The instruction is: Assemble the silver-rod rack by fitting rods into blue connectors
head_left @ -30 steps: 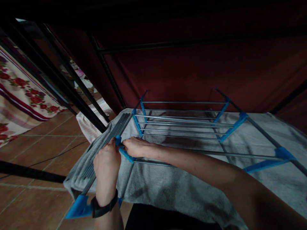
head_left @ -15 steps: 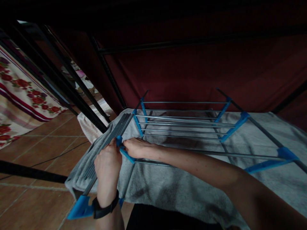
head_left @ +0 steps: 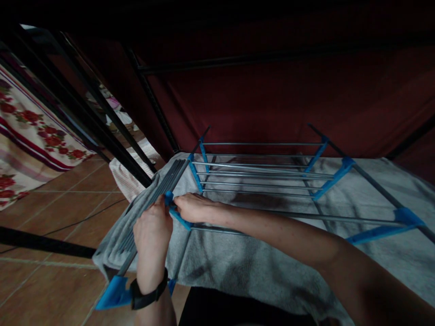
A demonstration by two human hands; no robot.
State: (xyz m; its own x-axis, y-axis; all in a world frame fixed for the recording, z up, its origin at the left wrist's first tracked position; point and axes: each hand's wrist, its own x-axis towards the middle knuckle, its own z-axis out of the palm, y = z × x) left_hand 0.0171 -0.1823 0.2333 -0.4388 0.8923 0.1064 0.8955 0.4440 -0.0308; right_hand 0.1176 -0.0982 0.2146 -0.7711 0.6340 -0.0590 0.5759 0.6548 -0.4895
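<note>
1. Head view: drying rack (head_left: 261,169) lies across a grey blanket (head_left: 231,262), grey metal rods with blue plastic joints.
2. Left hand (head_left: 152,228), wearing a black wristband (head_left: 149,296), is on the rack's left side rail. Fingers are wrapped around the rail right by a blue clip (head_left: 182,221); their tips are mostly hidden.
3. Right hand (head_left: 193,208) comes in from the right, forearm crossing over the rack's near rods. Fingers are curled in on the same blue clip, just beside the left hand. Can't tell exactly which part they pinch, tips out of sight.
4. Bundle of grey rods (head_left: 169,179) runs alongside the left rail, packed close together, partly behind the left hand.
5. Blue corner piece (head_left: 113,293) sits at the near end of that rail, beside the wristband. Another blue joint (head_left: 406,217) is far over at the right, well apart from both hands.
6. Behind the rack: dark red cloth (head_left: 258,104) hanging. Black metal frame (head_left: 44,242) runs around the left side.
7. Beyond the frame: floral cloth (head_left: 44,131) over tiled floor (head_left: 41,290), plus a pale cloth (head_left: 123,179) near the blanket's left edge.
</note>
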